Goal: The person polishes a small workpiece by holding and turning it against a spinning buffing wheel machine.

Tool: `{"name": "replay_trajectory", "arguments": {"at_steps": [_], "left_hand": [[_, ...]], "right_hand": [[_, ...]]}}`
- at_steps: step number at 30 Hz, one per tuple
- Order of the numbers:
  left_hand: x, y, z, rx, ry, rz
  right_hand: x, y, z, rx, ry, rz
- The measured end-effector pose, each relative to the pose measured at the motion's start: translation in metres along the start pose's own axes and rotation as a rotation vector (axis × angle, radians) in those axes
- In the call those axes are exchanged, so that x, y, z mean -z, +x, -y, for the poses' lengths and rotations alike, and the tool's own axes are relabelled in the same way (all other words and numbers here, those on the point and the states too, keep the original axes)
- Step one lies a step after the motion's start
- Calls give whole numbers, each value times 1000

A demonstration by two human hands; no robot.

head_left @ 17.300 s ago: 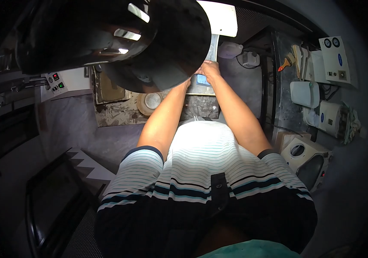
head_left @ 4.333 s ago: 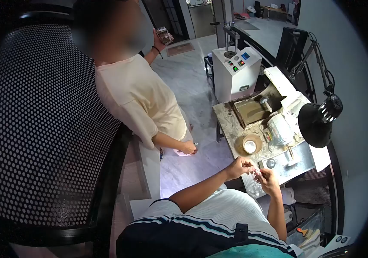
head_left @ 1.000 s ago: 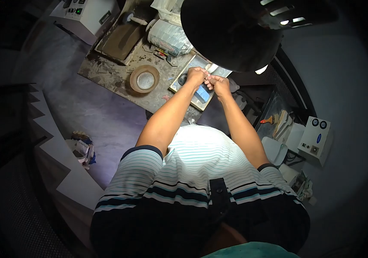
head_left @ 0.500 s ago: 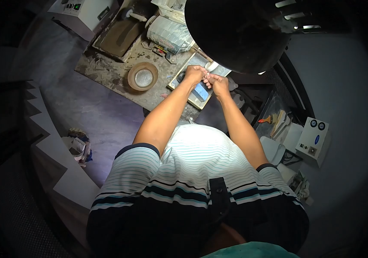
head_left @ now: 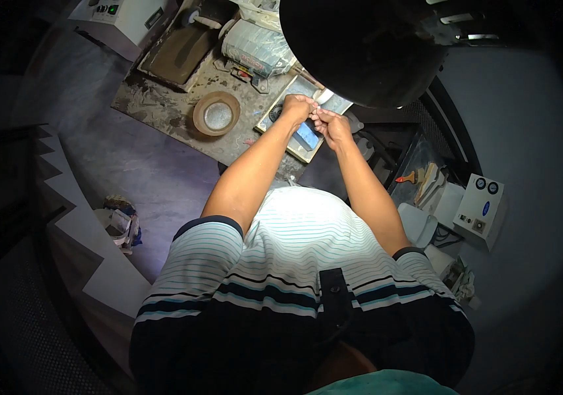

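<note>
My left hand [head_left: 299, 108] and my right hand [head_left: 334, 126] meet over a shallow tray [head_left: 294, 155], fingertips pinched together. A tiny whitish piece [head_left: 319, 107] shows between the fingertips, too small to name. Just beyond them a white wheel [head_left: 325, 96] sits at the end of a shaft from a grey motor [head_left: 255, 52]; I cannot tell whether the piece touches it. Beneath my hands lies a blue block [head_left: 306, 136]. A dark round object [head_left: 275, 114] in the tray is partly hidden by my left hand.
A brown bowl [head_left: 200, 108] stands on the stained worktable [head_left: 163, 112], beside a dark basin [head_left: 173, 59]. A large black lamp or hood [head_left: 360, 52] overhangs the far right. Lower right are a red-tipped brush [head_left: 405, 178] and a white box with gauges [head_left: 480, 210].
The view has shifted slightly. Both hands stay pinched together by the white wheel, with only a small shift in the fingers.
</note>
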State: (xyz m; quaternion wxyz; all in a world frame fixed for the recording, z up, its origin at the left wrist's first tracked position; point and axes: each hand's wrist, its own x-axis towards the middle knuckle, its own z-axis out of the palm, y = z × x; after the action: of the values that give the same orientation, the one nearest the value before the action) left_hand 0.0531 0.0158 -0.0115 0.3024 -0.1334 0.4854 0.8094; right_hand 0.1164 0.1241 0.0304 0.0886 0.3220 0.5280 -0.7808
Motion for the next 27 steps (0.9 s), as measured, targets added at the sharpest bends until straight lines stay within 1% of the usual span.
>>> {"name": "replay_trajectory", "arguments": {"at_steps": [5,8,9,11,12,14,18,20,21,23,27], "left_hand": [[-2,3,-1,10,53,-21],[1,7,-4,-14,52,-49],[2,8,-4,-1,47,-46],[4,11,-4,25,36,-41],[4,9,-5,26,36,-39],[3,4,-7,11,8,-44],[1,-3,-4,-4,-35,-34],[-2,-12,-10,-2,1,15],[-3,-14,-9,-1,1,14],[-5,-16,-7,-58,92,9],[-3,-10,-5,-86,111,1]], "right_hand": [[-1,0,5,-23,-13,7],[-11,1,12,16,-176,-21],[-13,2,11,16,-175,-21],[-18,4,12,82,-312,-55],[-18,5,10,82,-311,-56],[-18,6,6,141,-410,-77],[-11,3,-1,149,-356,-58],[-6,-2,-6,127,-226,-44],[-5,-5,-7,125,-226,-44],[-4,-11,-9,103,-85,-49],[-3,-7,-8,73,-9,-8]]}}
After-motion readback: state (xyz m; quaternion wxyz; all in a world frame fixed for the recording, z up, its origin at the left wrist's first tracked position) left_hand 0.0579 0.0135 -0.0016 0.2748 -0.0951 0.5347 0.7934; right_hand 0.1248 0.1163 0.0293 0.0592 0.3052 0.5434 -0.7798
